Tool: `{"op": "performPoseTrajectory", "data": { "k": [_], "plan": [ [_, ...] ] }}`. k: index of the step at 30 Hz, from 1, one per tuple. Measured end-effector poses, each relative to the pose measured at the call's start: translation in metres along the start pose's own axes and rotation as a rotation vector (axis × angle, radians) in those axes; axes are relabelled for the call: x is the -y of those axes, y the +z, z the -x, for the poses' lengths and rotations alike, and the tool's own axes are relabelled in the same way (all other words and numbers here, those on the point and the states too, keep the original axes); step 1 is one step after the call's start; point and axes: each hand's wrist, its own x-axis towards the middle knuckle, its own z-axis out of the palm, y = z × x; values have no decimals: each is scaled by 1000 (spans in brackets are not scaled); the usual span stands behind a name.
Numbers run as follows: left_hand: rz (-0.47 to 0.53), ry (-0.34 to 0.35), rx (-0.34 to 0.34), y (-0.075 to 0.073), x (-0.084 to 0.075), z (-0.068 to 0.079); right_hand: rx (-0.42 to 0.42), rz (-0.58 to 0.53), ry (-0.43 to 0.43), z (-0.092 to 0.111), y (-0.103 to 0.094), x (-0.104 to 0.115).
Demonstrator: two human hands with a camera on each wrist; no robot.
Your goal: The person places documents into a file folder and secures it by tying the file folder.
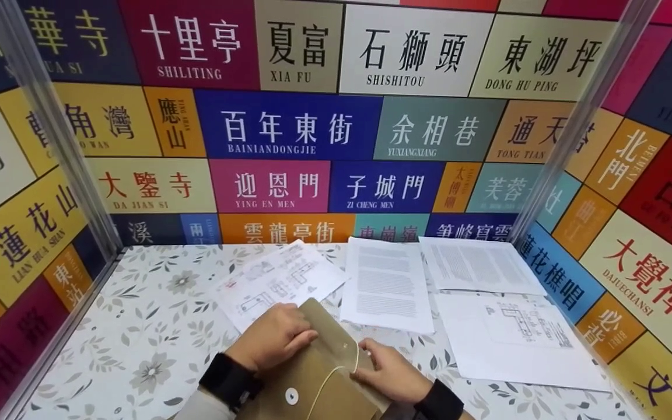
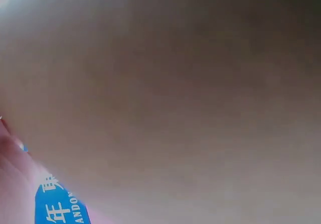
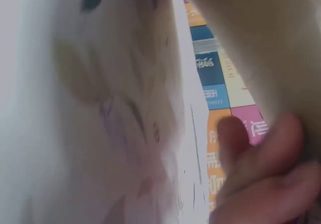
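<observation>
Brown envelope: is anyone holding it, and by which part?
The left hand grips the envelope by its upper left edge; the right hand holds its right edge, near the string. Whether it pinches the string too cannot be told.

Head: we see the white floral-patterned tabletop (image 1: 97, 350) evenly bright.
Left wrist: dim blur, upper-left glare.
Right wrist: hazy foreground.

Looks like matt paper on the envelope (image 1: 312, 363), thread-like on its cord (image 1: 319, 387) — smooth on the desk (image 1: 108, 356), paper in the sheets (image 1: 388, 286), glossy on the corner posts (image 1: 56, 122).
</observation>
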Motion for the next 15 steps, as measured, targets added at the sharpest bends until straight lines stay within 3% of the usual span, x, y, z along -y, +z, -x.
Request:
{"op": "performPoseTrajectory", "data": {
  "k": [5, 7, 12, 15],
  "plan": [
    [24, -90, 212, -7, -2, 1, 156, 51, -13, 5, 0, 5],
    [65, -108, 259, -9, -2, 1, 209, 59, -8, 6, -1, 6],
    [186, -127, 199, -11, 1, 1, 212, 117, 21, 8, -1, 7],
    [183, -116, 186, -8, 4, 0, 204, 160, 30, 7, 0, 9]
  ]
}}
